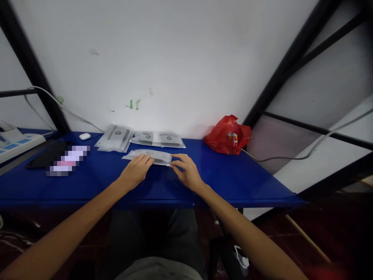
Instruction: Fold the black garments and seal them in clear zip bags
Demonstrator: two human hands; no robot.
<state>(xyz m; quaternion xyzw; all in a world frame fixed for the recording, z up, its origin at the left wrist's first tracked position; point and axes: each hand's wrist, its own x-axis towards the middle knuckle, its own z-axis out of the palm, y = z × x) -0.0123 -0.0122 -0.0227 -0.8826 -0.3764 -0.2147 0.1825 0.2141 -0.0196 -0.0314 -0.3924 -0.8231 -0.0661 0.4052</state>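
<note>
Working remotely, I have the pouch (161, 156) on the bench (233, 182) before the other pouches (169, 139), my left hand (136, 170) pinching its near edge, seemingly to steady it, while my right hand (188, 173) touches its right end, grip unclear.

a blue table (239, 175) bears pale packets (115, 139) and a red bag (225, 137).
</note>
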